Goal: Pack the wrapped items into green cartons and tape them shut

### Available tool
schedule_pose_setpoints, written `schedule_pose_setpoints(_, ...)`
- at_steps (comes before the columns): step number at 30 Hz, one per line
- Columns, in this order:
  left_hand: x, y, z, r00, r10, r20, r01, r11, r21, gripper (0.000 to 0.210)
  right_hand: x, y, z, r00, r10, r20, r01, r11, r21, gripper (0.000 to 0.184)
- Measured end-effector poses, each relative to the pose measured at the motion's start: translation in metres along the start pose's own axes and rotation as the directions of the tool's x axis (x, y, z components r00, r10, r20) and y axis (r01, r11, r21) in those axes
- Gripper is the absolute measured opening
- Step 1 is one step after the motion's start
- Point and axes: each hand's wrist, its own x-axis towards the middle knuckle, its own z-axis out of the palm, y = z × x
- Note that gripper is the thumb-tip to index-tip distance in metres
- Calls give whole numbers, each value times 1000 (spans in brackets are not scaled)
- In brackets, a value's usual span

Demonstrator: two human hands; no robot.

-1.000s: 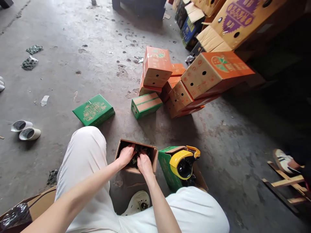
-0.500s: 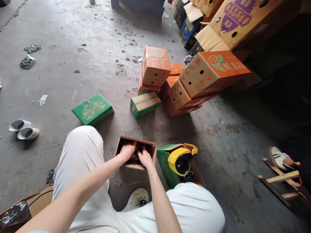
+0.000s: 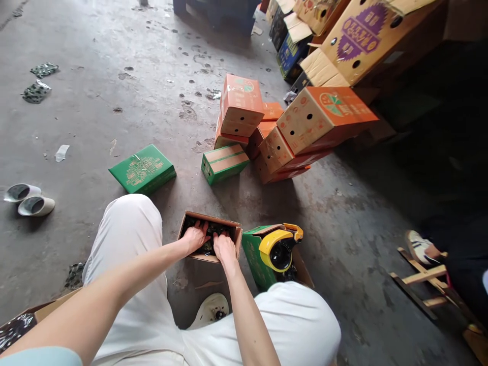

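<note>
Between my knees an open cardboard box (image 3: 238,244) stands on the floor, lined or filled with dark, shiny plastic material (image 3: 208,246). My left hand (image 3: 195,236) reaches into its left half, fingers spread and resting on the dark contents. Close beside it, my right hand (image 3: 224,246) reaches in from the front right, its fingers apart and bent down onto the same contents. What lies under the fingertips is hidden. Just right of this box is an open green carton (image 3: 254,256) with a yellow-and-black tape dispenser (image 3: 280,251) on top.
A green box (image 3: 143,169) and a smaller green box (image 3: 224,163) lie ahead, near stacked orange cartons (image 3: 244,104). Two white cups (image 3: 36,206) and camouflage-patterned packets (image 3: 36,91) are at left. A person's shoe (image 3: 419,246) rests by a wooden stool (image 3: 425,279) at right.
Both hands remain inside the box and have shifted slightly, with the left fingers more spread. The whole view has moved a little, bringing the surroundings slightly leftward.
</note>
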Motion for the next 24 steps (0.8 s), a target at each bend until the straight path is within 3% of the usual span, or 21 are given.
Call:
schedule_pose_setpoints(4, -2, 4, -12, 1000, -7, 1, 7, 987, -160, 44, -11, 4, 9, 979, -185, -89, 183, 983, -25, 60)
schedule_pose_setpoints(7, -11, -6, -26, 1000, -2, 20, 6, 978, -206, 42, -8, 8, 11, 945, -323, 56, 320, 946, 53, 74)
schedule_pose_setpoints(10, -26, -36, -51, 996, -42, -78, 12, 938, -347, 48, 2, 9, 7, 930, -334, 154, 317, 941, 122, 77)
schedule_pose_setpoints(13, -43, -75, -73, 950, -210, -232, 74, 871, -485, 51, 0, 11, -4, 934, -349, 74, 334, 929, 161, 71)
schedule_pose_setpoints(14, -48, -85, -77, 933, -281, -226, 132, 849, -512, 55, -5, 14, -10, 935, -354, 10, 346, 921, 179, 67)
schedule_pose_setpoints(16, -54, -96, -77, 924, -369, -96, 234, 747, -623, 66, -19, 21, -21, 934, -320, -157, 350, 909, 227, 53)
schedule_pose_setpoints(19, -49, -92, -64, 917, -336, 214, 354, 441, -825, 88, -38, 37, -34, 897, -124, -425, 246, 938, 244, 46)
schedule_pose_setpoints(21, -39, -85, -53, 905, -317, 284, 382, 311, -870, 103, -43, 50, -33, 885, -3, -466, 123, 966, 229, 46)
schedule_pose_setpoints(22, -34, -81, -48, 903, -332, 273, 380, 317, -869, 109, -43, 55, -30, 902, 31, -431, 78, 970, 231, 45)
schedule_pose_setpoints(24, -24, -77, -39, 904, -380, 196, 367, 456, -810, 107, -37, 64, -20, 950, 52, -308, 43, 955, 294, 38)
